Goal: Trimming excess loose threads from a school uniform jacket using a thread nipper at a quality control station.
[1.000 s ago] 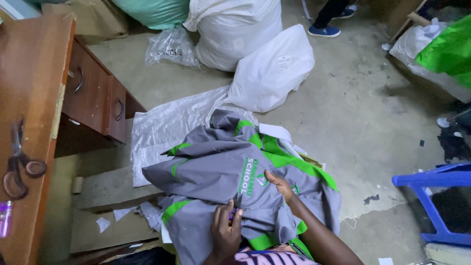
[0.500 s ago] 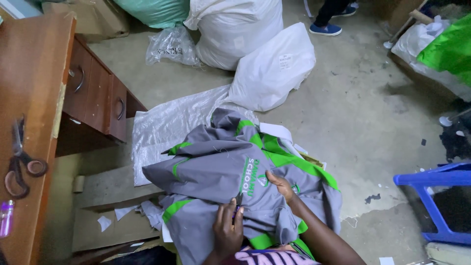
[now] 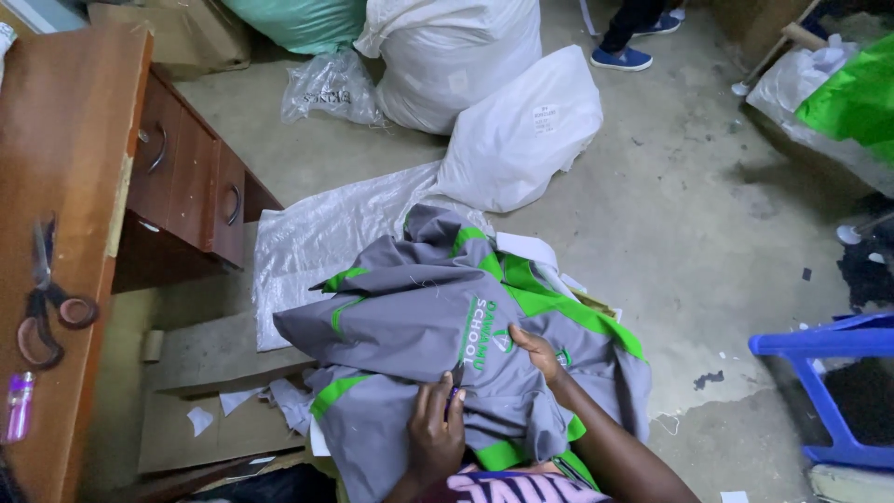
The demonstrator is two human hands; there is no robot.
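A grey garment with bright green trim (image 3: pixel 438 317) lies bunched on my lap and spills onto the floor. My left hand (image 3: pixel 438 428) is closed around a small dark tool (image 3: pixel 456 380) whose tip touches the grey cloth. My right hand (image 3: pixel 538 352) presses on the cloth beside a printed patch, fingers pinching the fabric.
A wooden desk with drawers (image 3: pixel 84 168) stands at left, with scissors (image 3: pixel 42 298) on top. White sacks (image 3: pixel 517 130) and a plastic sheet (image 3: pixel 326 233) lie on the concrete floor. A blue plastic stool (image 3: pixel 829 373) is at right. Another person's feet (image 3: pixel 633 47) are at the top.
Both hands stay on the garment with only slight shifts; my right hand has edged a little along the cloth. The view has barely moved.
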